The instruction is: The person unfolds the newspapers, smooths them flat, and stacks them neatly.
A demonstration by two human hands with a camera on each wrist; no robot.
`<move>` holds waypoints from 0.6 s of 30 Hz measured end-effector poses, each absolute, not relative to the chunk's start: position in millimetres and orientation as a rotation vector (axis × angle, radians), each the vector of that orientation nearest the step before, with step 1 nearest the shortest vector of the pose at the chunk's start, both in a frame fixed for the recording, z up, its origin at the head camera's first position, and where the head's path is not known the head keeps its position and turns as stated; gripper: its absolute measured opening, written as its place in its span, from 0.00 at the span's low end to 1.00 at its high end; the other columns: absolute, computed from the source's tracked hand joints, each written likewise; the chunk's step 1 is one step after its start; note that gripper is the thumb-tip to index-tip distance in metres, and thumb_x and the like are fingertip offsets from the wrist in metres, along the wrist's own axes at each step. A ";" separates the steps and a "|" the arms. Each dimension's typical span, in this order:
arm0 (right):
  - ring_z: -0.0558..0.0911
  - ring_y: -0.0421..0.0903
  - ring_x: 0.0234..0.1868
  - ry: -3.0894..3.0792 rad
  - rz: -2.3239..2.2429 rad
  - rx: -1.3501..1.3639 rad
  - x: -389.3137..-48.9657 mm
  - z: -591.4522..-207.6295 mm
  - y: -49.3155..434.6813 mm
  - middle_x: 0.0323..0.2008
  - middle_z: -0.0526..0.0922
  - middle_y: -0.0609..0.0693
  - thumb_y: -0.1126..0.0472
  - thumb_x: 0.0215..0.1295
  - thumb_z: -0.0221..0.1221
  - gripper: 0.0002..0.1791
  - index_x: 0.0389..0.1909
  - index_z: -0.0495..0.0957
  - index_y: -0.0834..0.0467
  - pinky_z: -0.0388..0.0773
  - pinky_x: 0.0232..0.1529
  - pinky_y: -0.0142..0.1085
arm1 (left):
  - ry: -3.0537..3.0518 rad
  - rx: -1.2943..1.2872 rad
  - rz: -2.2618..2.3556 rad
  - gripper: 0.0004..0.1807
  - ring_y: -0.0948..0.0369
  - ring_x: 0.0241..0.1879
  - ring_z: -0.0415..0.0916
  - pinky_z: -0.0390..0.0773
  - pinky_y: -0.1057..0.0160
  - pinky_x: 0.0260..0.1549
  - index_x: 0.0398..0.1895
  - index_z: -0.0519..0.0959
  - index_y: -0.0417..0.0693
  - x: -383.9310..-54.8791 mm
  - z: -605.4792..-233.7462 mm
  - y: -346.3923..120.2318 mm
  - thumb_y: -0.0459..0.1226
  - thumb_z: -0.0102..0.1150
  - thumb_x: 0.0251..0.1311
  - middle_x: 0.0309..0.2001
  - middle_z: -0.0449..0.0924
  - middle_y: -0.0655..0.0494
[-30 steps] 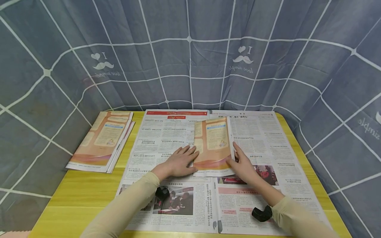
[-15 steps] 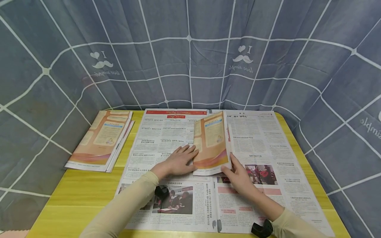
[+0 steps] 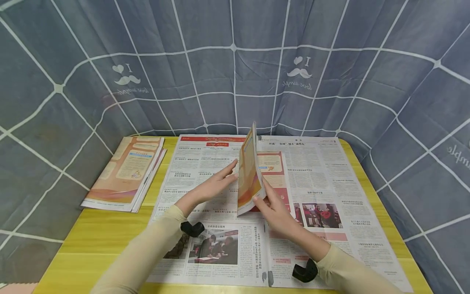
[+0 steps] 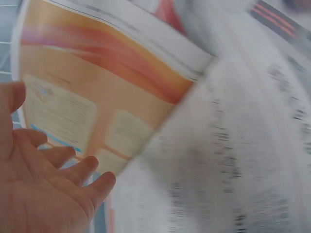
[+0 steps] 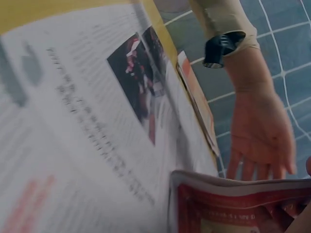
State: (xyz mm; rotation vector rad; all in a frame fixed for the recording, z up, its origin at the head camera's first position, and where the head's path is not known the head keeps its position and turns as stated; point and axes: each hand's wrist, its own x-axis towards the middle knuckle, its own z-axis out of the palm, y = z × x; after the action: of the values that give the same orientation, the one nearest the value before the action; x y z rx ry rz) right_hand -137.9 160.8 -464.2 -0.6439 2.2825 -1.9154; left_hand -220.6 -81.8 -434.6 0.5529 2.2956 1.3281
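An orange-covered booklet (image 3: 248,171) stands nearly on edge over the newspaper (image 3: 315,183), its cover turned left. My right hand (image 3: 276,212) pinches its lower right edge, thumb on the cover side. My left hand (image 3: 211,188) is held just left of the booklet with fingers extended. In the left wrist view that hand (image 4: 48,179) has its palm up and fingers spread before the orange cover (image 4: 73,63). Right of the raised booklet, an orange-and-red printed page (image 3: 275,167) lies flat, partly hidden. The right wrist view shows the booklet's red side (image 5: 218,204) close up.
A stack of similar orange booklets (image 3: 123,173) lies at the left on the yellow table (image 3: 99,237). A grey curtain (image 3: 205,73) with white lines surrounds the table at the back and sides. Black straps with camera mounts (image 3: 304,270) sit on both wrists.
The booklet, flat a second ago, has been tilted up on edge by my right hand, which moved left. My left hand has lifted off the paper and turned its palm toward the booklet.
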 end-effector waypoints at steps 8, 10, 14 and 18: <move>0.76 0.56 0.64 2.290 -1.866 -0.707 -149.7 -457.7 133.8 0.73 0.62 0.51 0.51 0.82 0.48 0.34 0.82 0.47 0.35 0.76 0.60 0.52 | 2.227 0.456 1.541 0.39 0.50 0.77 0.55 0.65 0.47 0.69 0.84 0.39 0.64 -222.8 -400.0 -87.7 0.60 0.38 0.78 0.83 0.43 0.55; 0.75 0.52 0.64 2.313 -1.842 -0.720 -152.3 -457.6 127.9 0.74 0.62 0.49 0.51 0.83 0.47 0.33 0.82 0.48 0.36 0.76 0.59 0.51 | 2.190 0.415 1.588 0.39 0.49 0.76 0.56 0.68 0.48 0.67 0.85 0.39 0.64 -222.8 -394.4 -90.1 0.59 0.39 0.79 0.83 0.42 0.54; 0.77 0.48 0.59 2.351 -1.799 -0.729 -155.6 -457.1 115.8 0.76 0.61 0.47 0.50 0.82 0.48 0.31 0.82 0.52 0.38 0.79 0.53 0.46 | 2.128 0.338 1.666 0.38 0.47 0.75 0.59 0.73 0.48 0.63 0.85 0.37 0.65 -223.4 -388.0 -95.7 0.57 0.36 0.80 0.83 0.41 0.53; 0.82 0.53 0.48 2.353 -1.764 -0.759 -157.8 -457.5 105.0 0.72 0.65 0.52 0.48 0.82 0.47 0.32 0.82 0.52 0.41 0.81 0.42 0.42 | 2.122 0.259 1.707 0.37 0.47 0.73 0.63 0.77 0.49 0.59 0.84 0.36 0.66 -225.1 -386.5 -101.4 0.56 0.36 0.81 0.82 0.43 0.51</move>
State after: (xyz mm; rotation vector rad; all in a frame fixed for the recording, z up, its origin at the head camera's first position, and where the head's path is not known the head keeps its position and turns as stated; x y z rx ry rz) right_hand -157.8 105.0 -457.5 -0.7593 2.3535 -1.7645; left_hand -225.1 -101.4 -386.5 0.2587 2.1217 1.7067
